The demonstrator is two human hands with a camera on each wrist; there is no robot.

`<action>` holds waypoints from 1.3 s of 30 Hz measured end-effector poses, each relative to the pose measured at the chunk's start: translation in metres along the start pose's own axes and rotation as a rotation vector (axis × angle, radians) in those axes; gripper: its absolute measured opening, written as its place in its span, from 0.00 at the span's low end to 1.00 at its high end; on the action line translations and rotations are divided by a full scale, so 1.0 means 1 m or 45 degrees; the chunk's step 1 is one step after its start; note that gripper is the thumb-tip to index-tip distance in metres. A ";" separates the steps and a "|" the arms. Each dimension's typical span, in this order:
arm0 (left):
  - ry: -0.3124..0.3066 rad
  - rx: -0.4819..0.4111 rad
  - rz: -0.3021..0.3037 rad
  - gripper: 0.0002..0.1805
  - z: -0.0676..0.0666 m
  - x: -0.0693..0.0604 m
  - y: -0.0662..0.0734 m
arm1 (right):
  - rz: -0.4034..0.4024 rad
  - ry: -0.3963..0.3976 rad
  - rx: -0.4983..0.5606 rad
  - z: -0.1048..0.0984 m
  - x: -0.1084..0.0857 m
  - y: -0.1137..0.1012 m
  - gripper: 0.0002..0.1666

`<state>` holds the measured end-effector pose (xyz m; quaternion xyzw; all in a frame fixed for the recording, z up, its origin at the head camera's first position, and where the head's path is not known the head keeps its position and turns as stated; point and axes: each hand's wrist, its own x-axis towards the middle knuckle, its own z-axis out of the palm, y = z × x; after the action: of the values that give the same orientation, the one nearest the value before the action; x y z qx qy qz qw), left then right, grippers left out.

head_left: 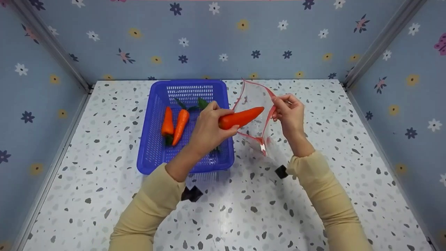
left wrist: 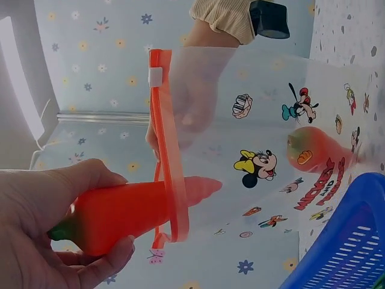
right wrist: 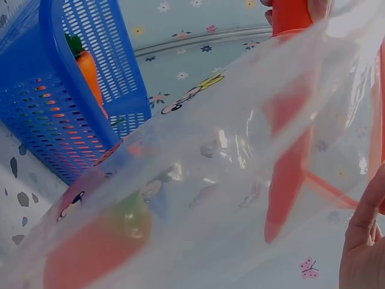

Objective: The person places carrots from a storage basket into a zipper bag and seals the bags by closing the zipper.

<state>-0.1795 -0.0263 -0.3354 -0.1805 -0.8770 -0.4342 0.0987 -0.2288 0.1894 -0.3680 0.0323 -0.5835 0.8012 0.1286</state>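
Observation:
My left hand (head_left: 209, 127) grips a plump orange-red carrot (head_left: 242, 118) by its thick end, where a green stem shows in the left wrist view. The carrot's tapered tip is inside the mouth of a clear zip bag (left wrist: 240, 205) with a red rim and cartoon prints. My right hand (head_left: 290, 111) pinches the bag's rim at the right, holding the mouth apart. A white slider (left wrist: 156, 77) sits on the rim. Low in the bag lies another red-orange piece with a green top (left wrist: 319, 147), seen through the film.
A blue perforated basket (head_left: 143, 150) stands left of the bag. Inside it lie two orange carrots, one (head_left: 167, 122) beside the other (head_left: 181, 126), and green leaves (head_left: 202, 103). Flower-patterned walls (head_left: 202, 42) enclose the speckled table (head_left: 237, 209).

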 end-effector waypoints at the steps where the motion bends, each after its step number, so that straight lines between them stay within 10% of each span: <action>1: -0.004 -0.002 0.000 0.19 0.002 0.003 0.001 | -0.002 -0.002 -0.003 0.000 0.000 0.000 0.03; 19: -0.003 -0.102 -0.034 0.23 0.027 0.035 -0.001 | 0.012 0.016 -0.001 0.003 0.002 0.000 0.02; 31: 0.317 -0.336 0.065 0.08 0.026 0.045 -0.019 | 0.003 0.011 0.035 0.003 0.001 0.001 0.03; 39: 0.311 -0.393 -0.289 0.08 0.021 0.063 -0.056 | 0.022 0.015 0.015 0.002 0.000 -0.001 0.04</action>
<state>-0.2599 -0.0258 -0.3680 -0.0398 -0.7965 -0.5901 0.1258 -0.2293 0.1873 -0.3667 0.0235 -0.5781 0.8060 0.1249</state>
